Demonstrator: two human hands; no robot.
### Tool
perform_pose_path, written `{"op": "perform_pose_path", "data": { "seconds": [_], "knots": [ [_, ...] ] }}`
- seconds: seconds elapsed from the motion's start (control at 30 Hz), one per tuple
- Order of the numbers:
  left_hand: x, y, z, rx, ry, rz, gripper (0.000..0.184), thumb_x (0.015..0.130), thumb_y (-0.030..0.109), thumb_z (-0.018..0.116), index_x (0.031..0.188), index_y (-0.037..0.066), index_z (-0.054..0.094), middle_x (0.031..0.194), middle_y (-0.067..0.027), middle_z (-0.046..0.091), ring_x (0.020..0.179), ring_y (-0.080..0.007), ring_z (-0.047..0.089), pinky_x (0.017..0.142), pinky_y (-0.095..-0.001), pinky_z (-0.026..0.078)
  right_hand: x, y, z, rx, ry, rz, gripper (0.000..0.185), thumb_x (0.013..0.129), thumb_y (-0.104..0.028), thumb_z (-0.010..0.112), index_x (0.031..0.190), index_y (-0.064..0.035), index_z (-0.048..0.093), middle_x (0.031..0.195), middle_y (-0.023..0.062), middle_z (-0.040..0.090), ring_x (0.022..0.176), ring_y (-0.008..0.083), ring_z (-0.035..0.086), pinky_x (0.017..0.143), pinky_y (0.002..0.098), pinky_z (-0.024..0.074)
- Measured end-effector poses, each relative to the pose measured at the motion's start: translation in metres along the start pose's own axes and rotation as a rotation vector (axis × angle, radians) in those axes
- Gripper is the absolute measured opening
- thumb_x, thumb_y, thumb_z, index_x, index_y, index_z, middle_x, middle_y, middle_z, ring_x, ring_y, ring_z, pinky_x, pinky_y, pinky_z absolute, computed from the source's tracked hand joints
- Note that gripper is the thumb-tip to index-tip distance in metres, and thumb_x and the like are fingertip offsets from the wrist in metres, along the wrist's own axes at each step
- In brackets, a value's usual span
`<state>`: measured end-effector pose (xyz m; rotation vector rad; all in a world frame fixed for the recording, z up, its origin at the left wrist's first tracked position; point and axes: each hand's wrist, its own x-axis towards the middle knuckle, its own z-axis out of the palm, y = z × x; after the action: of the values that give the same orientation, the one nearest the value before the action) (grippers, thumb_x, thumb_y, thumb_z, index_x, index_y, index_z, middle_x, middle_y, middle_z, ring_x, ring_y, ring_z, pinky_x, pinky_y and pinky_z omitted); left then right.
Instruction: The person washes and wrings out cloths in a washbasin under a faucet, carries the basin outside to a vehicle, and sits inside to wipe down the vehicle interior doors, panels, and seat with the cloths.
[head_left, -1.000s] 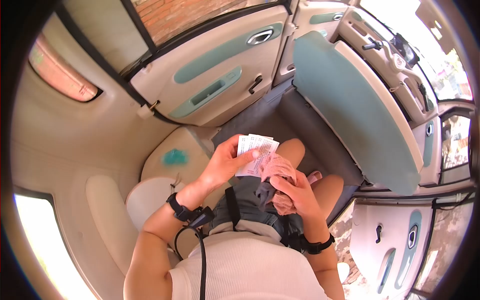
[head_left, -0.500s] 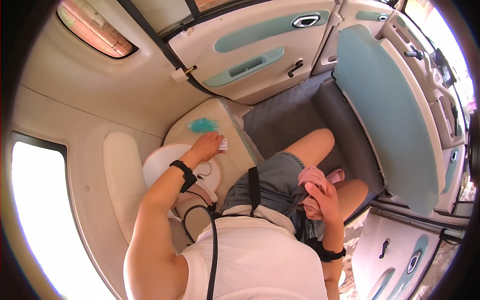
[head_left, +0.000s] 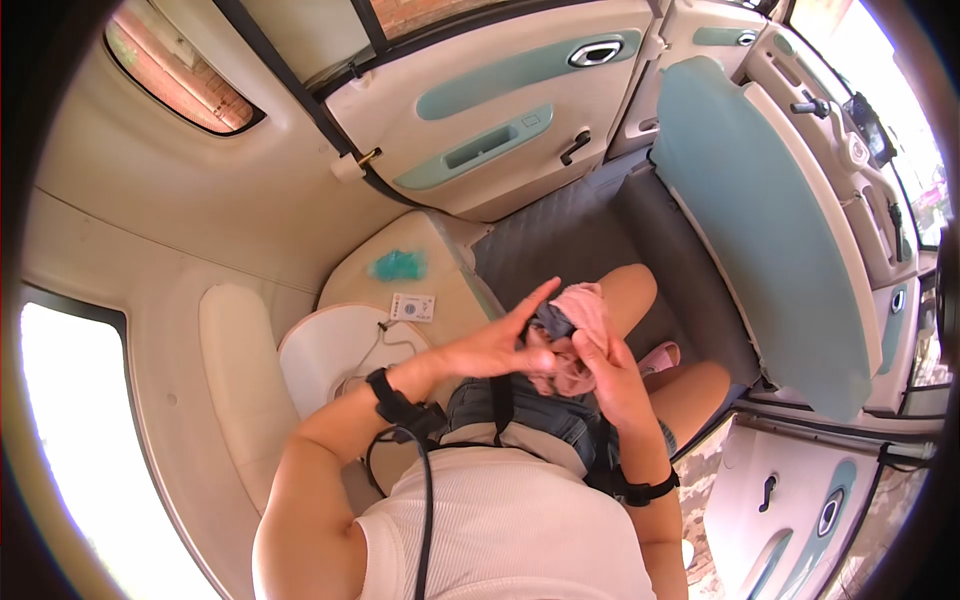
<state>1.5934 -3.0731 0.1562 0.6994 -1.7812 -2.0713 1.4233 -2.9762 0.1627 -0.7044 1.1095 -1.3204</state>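
Note:
A crumpled pink cloth (head_left: 582, 310) with a dark grey patch is held over my lap. My right hand (head_left: 618, 385) grips it from the right side, thumb on top. My left hand (head_left: 490, 345) is at the cloth's left edge, thumb and fingers spread apart, the thumb overlapping the fabric. Another pink piece (head_left: 660, 358) shows between my knees. On the beige seat (head_left: 350, 280) to my left lie a small white printed card (head_left: 412, 307) and a crumpled teal thing (head_left: 398, 265). Beside the card is a white round item (head_left: 325, 350) with a tan rim and a cord.
I sit in a small vehicle cabin. Ahead is a closed door panel (head_left: 490, 100) with a crank handle (head_left: 576, 148). A light-blue seat back (head_left: 760, 230) stands to the right, above the grey floor (head_left: 540, 230). An open door (head_left: 780, 500) is at lower right. A black cable (head_left: 428, 500) runs down my front.
My left hand has let go of the white card, now lying flat on the seat, and moved right to the pink cloth. My right hand has raised the cloth slightly towards it.

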Motion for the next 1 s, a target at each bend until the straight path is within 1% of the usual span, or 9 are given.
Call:
{"op": "perform_pose_path", "data": {
  "seconds": [0.1, 0.2, 0.3, 0.43, 0.57, 0.63, 0.73, 0.83, 1.0],
  "knots": [
    [0.011, 0.002, 0.006, -0.146, 0.101, 0.182, 0.053, 0.087, 0.016, 0.061, 0.134, 0.013, 0.038, 0.116, -0.0099, 0.054, 0.097, -0.0183, 0.056, 0.083, -0.0294, 0.047, 0.002, -0.011, -0.001, -0.051, -0.013, -0.027, 0.039, 0.094, -0.023, 0.050, 0.125, 0.0011, 0.047, 0.112, 0.0058, 0.056, 0.099, 0.0108, 0.054, 0.087, 0.0241, 0.0422],
    [0.010, 0.003, -0.034, -0.323, 0.146, -0.163, 0.045, 0.084, 0.009, 0.062, 0.125, 0.008, 0.044, 0.087, -0.0027, 0.060, 0.065, -0.0088, 0.057, 0.055, -0.0199, 0.044, -0.006, -0.024, -0.021, -0.051, 0.006, 0.050, 0.035, 0.094, -0.023, 0.049, 0.119, 0.0006, 0.051, 0.102, 0.0061, 0.060, 0.085, 0.0113, 0.059, 0.075, 0.0243, 0.0491],
    [0.007, 0.011, -0.052, -0.491, 0.050, -0.247, 0.034, 0.087, 0.015, 0.060, 0.118, 0.006, 0.048, 0.083, -0.0017, 0.060, 0.066, -0.0093, 0.058, 0.052, -0.0199, 0.042, -0.005, -0.014, -0.018, -0.012, 0.077, 0.028, 0.033, 0.095, -0.028, 0.047, 0.112, -0.0016, 0.056, 0.095, 0.0077, 0.062, 0.074, 0.0125, 0.061, 0.060, 0.0258, 0.0533],
    [0.016, 0.000, -0.038, -0.472, -0.033, -0.056, 0.024, 0.092, 0.026, 0.053, 0.105, 0.005, 0.054, 0.098, -0.0052, 0.056, 0.085, -0.0149, 0.055, 0.077, -0.0279, 0.047, 0.006, -0.006, -0.009, 0.302, 0.054, 0.026, 0.048, 0.095, -0.042, 0.040, 0.124, -0.0049, 0.047, 0.108, 0.0077, 0.059, 0.090, 0.0172, 0.061, 0.074, 0.0343, 0.0533],
    [0.031, -0.010, -0.017, 0.496, -0.080, 0.377, 0.032, 0.096, 0.035, 0.043, 0.106, 0.006, 0.049, 0.111, -0.0071, 0.047, 0.102, -0.0186, 0.047, 0.092, -0.0338, 0.038, 0.012, -0.002, 0.007, 0.644, -0.051, 0.166, 0.049, 0.095, -0.042, 0.041, 0.129, -0.0076, 0.038, 0.117, 0.0046, 0.054, 0.102, 0.0194, 0.055, 0.084, 0.0401, 0.0480],
    [0.025, -0.010, -0.019, 0.503, -0.016, 0.340, 0.033, 0.097, 0.035, 0.041, 0.111, 0.007, 0.050, 0.112, -0.0064, 0.048, 0.102, -0.0174, 0.048, 0.088, -0.0331, 0.042, 0.015, 0.003, 0.006, 0.518, 0.031, 0.104, 0.043, 0.095, -0.037, 0.043, 0.127, -0.0079, 0.041, 0.116, 0.0049, 0.054, 0.099, 0.0189, 0.057, 0.078, 0.0380, 0.0519],
    [0.008, 0.009, -0.035, -0.146, 0.130, -0.158, 0.036, 0.097, 0.033, 0.040, 0.125, 0.011, 0.046, 0.113, -0.0050, 0.051, 0.102, -0.0175, 0.051, 0.080, -0.0327, 0.049, 0.016, -0.001, -0.009, 0.285, -0.031, 0.092, 0.039, 0.095, -0.032, 0.046, 0.125, -0.0079, 0.044, 0.114, 0.0051, 0.056, 0.094, 0.0170, 0.060, 0.066, 0.0330, 0.0556],
    [0.001, -0.008, -0.063, -0.571, 0.359, -0.124, 0.032, 0.096, 0.034, 0.042, 0.119, 0.014, 0.048, 0.108, -0.0042, 0.055, 0.100, -0.0176, 0.054, 0.082, -0.0338, 0.049, 0.020, 0.002, -0.020, 0.295, -0.114, 0.199, 0.034, 0.093, -0.027, 0.049, 0.117, -0.0024, 0.052, 0.107, 0.0105, 0.060, 0.088, 0.0164, 0.062, 0.051, 0.0257, 0.0540],
    [0.017, 0.013, -0.069, -0.923, 0.524, 0.026, 0.025, 0.093, 0.036, 0.047, 0.107, 0.016, 0.049, 0.098, -0.0040, 0.059, 0.088, -0.0170, 0.057, 0.075, -0.0334, 0.050, 0.027, -0.026, 0.022, 0.314, -0.208, -0.087, 0.042, 0.088, -0.027, 0.053, 0.117, 0.0038, 0.050, 0.118, 0.0159, 0.056, 0.110, 0.0267, 0.054, 0.095, 0.0425, 0.0420]
  ]
}}
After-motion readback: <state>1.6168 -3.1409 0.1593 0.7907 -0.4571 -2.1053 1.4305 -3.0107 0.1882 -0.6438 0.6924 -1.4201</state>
